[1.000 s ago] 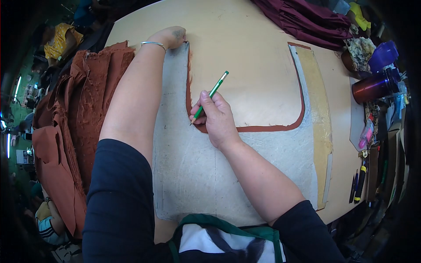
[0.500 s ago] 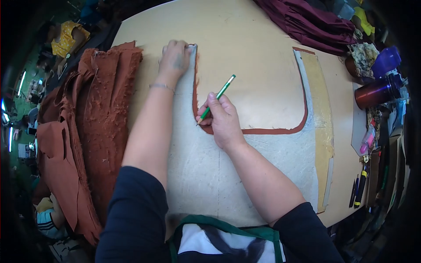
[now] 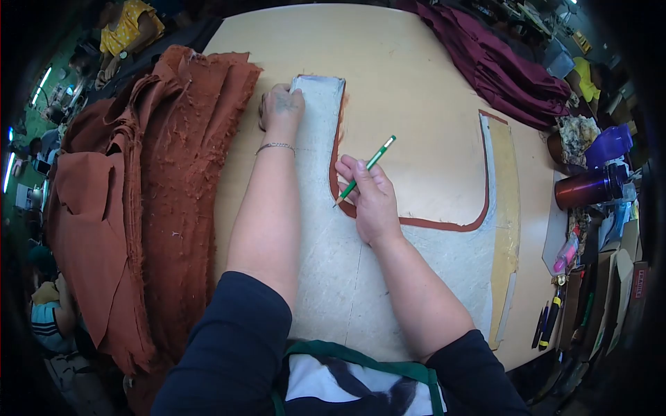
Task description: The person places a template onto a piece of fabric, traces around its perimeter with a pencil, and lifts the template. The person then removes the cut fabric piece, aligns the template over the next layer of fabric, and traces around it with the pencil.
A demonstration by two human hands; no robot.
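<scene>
Toward the left edge of the tabletop (image 3: 409, 152), a pile of rust-red cloth (image 3: 173, 159) is lying beside your left arm, and its frayed folds could be catching on your sleeve if you are leaning that way. Your left hand (image 3: 283, 107) is resting against the outer side of the grey template (image 3: 333, 277); its fingers are partly hidden, so I cannot tell whether that grip is pinching or merely pressing. The template is lying mid-tabletop, reaching toward the near edge, and light pressure could be letting it pivot. Your right hand (image 3: 374, 201) is holding a green pencil (image 3: 378, 156) in a narrow grip, its point hanging at the cutout's left curve; pushing sideways there could be shifting the rust-red border (image 3: 444, 225). Near the far right corner, maroon cloth (image 3: 499, 76) is lying well apart. Nothing is pinning the yellow strip (image 3: 505, 208) on the template's right side, so that side could be creeping.
</scene>
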